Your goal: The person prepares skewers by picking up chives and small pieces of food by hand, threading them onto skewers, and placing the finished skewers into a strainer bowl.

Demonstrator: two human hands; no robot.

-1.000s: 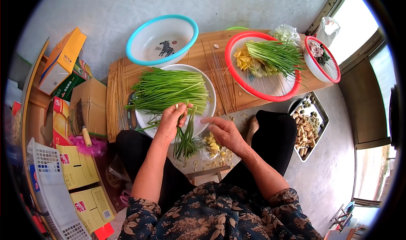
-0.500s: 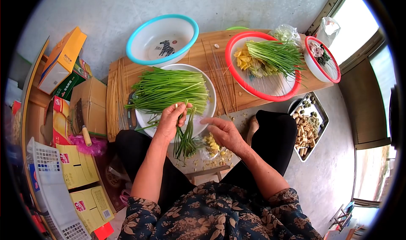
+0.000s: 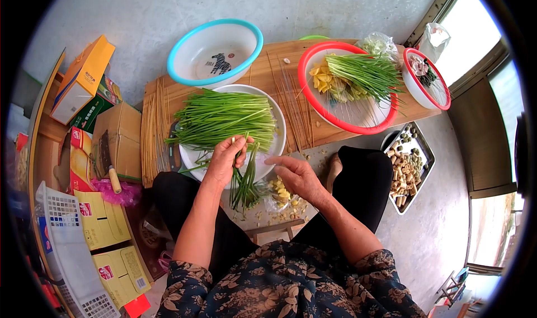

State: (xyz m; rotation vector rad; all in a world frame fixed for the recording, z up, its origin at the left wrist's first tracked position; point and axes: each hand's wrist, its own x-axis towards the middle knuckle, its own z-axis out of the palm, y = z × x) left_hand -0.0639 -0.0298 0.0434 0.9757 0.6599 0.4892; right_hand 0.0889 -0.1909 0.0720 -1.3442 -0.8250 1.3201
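My left hand (image 3: 228,160) is closed around a small bunch of green chives (image 3: 244,186), whose ends hang down below the fingers. A small pale tip shows at the top of that grip. Just right of it, my right hand (image 3: 297,175) has its fingers drawn together, pointing at the bunch but apart from it; anything thin between the fingertips is too faint to make out. Behind both hands, a large heap of chives (image 3: 224,116) lies on a white round tray (image 3: 281,129).
Thin wooden skewers (image 3: 150,133) lie on the wooden table (image 3: 263,66). A blue-rimmed basin (image 3: 215,24) stands at the back. A red-rimmed basin (image 3: 358,130) holds chives and yellow slices; a smaller bowl (image 3: 430,101) sits beyond. A metal tray (image 3: 429,160) of skewered food rests right.
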